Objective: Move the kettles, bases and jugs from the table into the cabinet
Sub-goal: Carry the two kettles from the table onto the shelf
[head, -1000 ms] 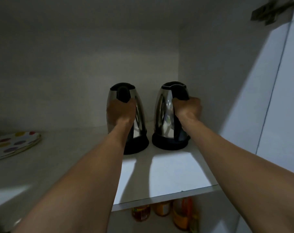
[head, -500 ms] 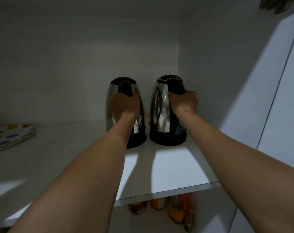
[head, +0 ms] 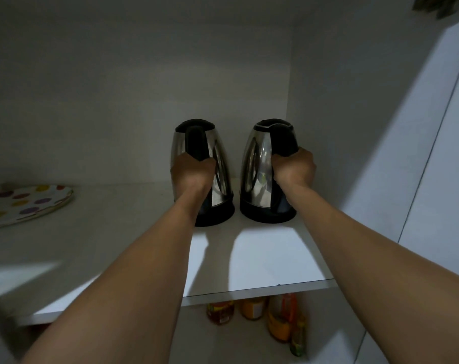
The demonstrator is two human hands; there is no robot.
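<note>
1. Head view, cabinet shelf [head: 262, 258]: white board, taken here as the landmark. Both arms reach in over its front edge.
2. Left kettle [head: 219, 164]: steel body, black lid and handle, upright on its black base [head: 218, 215] towards the back of the shelf.
3. Right kettle [head: 257, 164]: same make, upright on its own base [head: 265, 215], just beside the left one and near the shelf's right wall. The two bases look very close or touching; cannot tell which.
4. Left hand [head: 190, 172]: fingers clenched round the left kettle's handle.
5. Right hand [head: 294, 168]: fingers clenched round the right kettle's handle.
6. Spotted plate [head: 26, 203]: at the shelf's far left, well apart from the kettles.
7. Bottles [head: 278, 319]: on the level below the shelf.
8. Risks, as judged: a kettle not seated squarely on its base could tip once released; withdrawing an arm carelessly could knock the neighbouring kettle; dim light hides the seating. Jugs are not in view.
</note>
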